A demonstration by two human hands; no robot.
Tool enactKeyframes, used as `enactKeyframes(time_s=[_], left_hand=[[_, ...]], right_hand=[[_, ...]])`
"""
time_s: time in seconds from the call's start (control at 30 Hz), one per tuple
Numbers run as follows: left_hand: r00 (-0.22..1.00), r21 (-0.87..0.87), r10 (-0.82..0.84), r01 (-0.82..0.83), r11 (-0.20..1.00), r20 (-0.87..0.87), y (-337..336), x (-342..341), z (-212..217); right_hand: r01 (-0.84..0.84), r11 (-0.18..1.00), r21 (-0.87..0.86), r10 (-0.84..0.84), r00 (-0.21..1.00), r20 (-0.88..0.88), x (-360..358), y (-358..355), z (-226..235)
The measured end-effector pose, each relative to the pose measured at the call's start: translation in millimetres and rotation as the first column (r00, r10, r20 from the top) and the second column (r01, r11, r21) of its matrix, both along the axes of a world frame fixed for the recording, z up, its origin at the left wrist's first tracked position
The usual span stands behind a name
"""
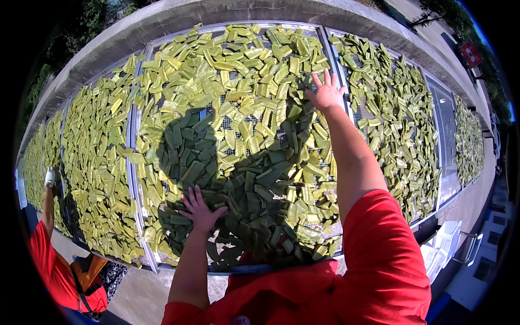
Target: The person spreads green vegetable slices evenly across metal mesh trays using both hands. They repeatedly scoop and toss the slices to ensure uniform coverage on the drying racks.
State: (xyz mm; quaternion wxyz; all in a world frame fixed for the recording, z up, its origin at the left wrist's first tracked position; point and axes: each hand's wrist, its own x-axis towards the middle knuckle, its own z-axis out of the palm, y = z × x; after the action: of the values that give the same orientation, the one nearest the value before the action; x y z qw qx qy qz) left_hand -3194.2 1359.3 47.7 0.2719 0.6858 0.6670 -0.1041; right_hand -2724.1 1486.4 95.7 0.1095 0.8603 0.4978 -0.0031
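Covering the middle mesh tray (142,141) from edge to edge, the green vegetable strips (244,108) lie spread in a loose single layer, partly darkened by the person's shadow near the front edge. The left hand (199,210) rests flat on the strips close to the tray's front edge, fingers splayed and grasping nothing. The right hand (326,92) reaches out to the tray's far right corner, fingers spread wide over the strips, also holding nothing. More trays of strips (390,108) sit just beside it on both sides along a concrete ledge (162,19). At the left, another person's gloved hand (50,176) touches a farther tray.
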Motion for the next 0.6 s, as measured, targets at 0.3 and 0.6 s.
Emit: enactKeyframes(time_s=[0.3, 0.6], left_hand=[[0.997, 0.058, -0.013, 0.017, 0.998, -0.077, 12, -6, -16], [0.961, 0.232, -0.127, 0.186, 0.955, -0.248, -24, 3, 3]], right_hand=[[-0.112, 0.961, -0.251, -0.019, 0.883, -0.469, -85, -192, -13], [-0.026, 0.963, 0.268, 0.216, 0.669, -0.711, -128, -460, 56]])
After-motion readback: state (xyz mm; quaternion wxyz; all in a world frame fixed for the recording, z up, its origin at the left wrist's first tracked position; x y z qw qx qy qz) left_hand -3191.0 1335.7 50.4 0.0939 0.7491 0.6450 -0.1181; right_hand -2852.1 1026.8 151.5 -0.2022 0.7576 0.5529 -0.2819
